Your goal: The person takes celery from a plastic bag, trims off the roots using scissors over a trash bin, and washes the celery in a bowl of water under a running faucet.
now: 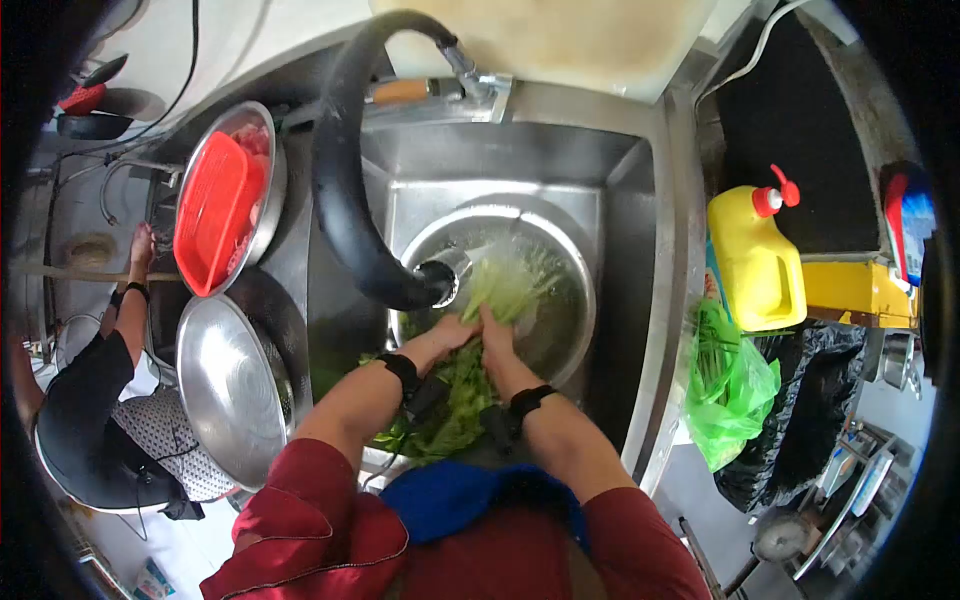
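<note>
Both my hands are over a steel sink [628,250] in the head view. My left hand [452,334] and my right hand [496,338] are closed side by side around a bunch of pale green leafy vegetable [500,283]. Water from the black faucet [435,282] runs onto the bunch, and its far end is blurred by the spray. Below lies a round metal basin [590,290] with water in it. More leafy greens [455,405] are piled under my wrists, partly hidden by my forearms. The fingertips are hard to make out.
Left of the sink stand a metal bowl [272,150] with a red basket [212,215] and raw meat, and a steel bowl [225,385]. A co-worker [90,400] is at far left. A yellow jug [755,260] and green bag [725,400] are at right.
</note>
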### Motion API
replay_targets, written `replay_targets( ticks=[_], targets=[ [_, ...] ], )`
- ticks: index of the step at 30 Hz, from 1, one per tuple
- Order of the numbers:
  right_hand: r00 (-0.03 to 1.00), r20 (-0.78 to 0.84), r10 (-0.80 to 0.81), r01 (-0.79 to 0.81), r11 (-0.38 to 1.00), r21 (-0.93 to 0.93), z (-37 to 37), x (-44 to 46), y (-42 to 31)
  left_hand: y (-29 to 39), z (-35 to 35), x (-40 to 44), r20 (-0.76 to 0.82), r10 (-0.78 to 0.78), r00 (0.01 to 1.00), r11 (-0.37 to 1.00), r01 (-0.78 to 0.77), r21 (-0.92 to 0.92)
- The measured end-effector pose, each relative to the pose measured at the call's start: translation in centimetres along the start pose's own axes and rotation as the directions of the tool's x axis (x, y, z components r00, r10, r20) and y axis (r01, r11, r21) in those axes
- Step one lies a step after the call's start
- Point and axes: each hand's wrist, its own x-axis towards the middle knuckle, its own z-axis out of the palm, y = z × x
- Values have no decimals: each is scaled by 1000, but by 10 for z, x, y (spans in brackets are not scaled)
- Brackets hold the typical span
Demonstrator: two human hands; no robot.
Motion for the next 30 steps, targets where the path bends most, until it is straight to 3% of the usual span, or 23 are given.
replay_targets(
  ticks=[1,2,3,5,6,7,9,10,11,13,15,17,18,19,21,22,24,25,27,28,29,30],
  targets=[
    [984,-31,-178,176,983,-50,-5,-38,-13,17,0,-40,-73,-7,997,982,-7,-188],
    [931,-47,-362,355,928,-108,-10,-60,-25,31,1,-66,-167,18,986,986,-45,-163],
    [933,-48,-356,349,930,-113,-18,-56,-27,23,4,-63,-163,12,986,985,-40,-168],
    [835,164,-525,541,730,-418,-34,-45,-37,-2,5,-45,-255,221,941,896,-299,-329],
    [821,161,-548,551,685,-476,-41,-57,-42,-20,5,-30,-253,233,939,826,-328,-458],
    [822,162,-546,551,688,-472,-53,-48,-39,-25,2,-26,-253,230,940,829,-326,-455],
    [903,-41,-429,288,672,-682,-69,-22,-32,-34,-2,-20,-392,-81,916,994,45,-100],
    [903,-40,-428,290,675,-679,-67,-2,-30,-18,-9,-35,-181,33,983,994,-51,-92],
    [923,56,-380,160,248,-955,-64,20,-28,-26,-3,-14,-179,32,983,995,-48,-88],
    [950,114,-289,37,-259,-965,-57,29,-24,-71,23,74,-294,109,950,918,-209,-338],
    [914,8,-406,128,269,-954,-40,15,-22,-70,41,91,-433,228,872,963,-269,-35],
    [882,-137,-452,248,690,-680,-27,-6,-23,-7,34,12,-160,244,956,841,-291,-456],
    [872,-213,-440,306,831,-464,-24,-18,-24,12,33,-6,-281,55,958,946,-140,-293],
    [876,-213,-433,299,834,-464,-26,-39,-23,16,31,-23,-278,48,959,947,-132,-294],
    [720,-28,-694,574,617,-539,-34,-79,-24,14,27,-42,-413,266,871,897,-381,-225],
    [724,-29,-690,570,621,-538,-38,-75,-22,4,25,-41,-411,262,873,899,-376,-225],
    [797,-112,-593,357,614,-704,-46,-65,-22,-13,18,-40,-270,131,954,919,-219,-328],
    [795,-111,-597,361,611,-705,-49,-65,-30,-4,16,-51,-273,135,952,918,-224,-329],
    [935,-204,-289,66,708,-703,-49,-65,-50,14,12,-68,-383,158,910,987,-144,66],
    [938,-205,-278,57,710,-701,-47,-68,-45,13,19,-55,-414,231,880,947,-105,304],
    [820,-185,-542,219,596,-773,-43,-72,-38,14,26,-50,-408,223,885,948,-99,303],
    [636,-134,-760,340,432,-835,-40,-77,-31,13,33,-47,-307,419,854,786,-172,594]
  ],
)
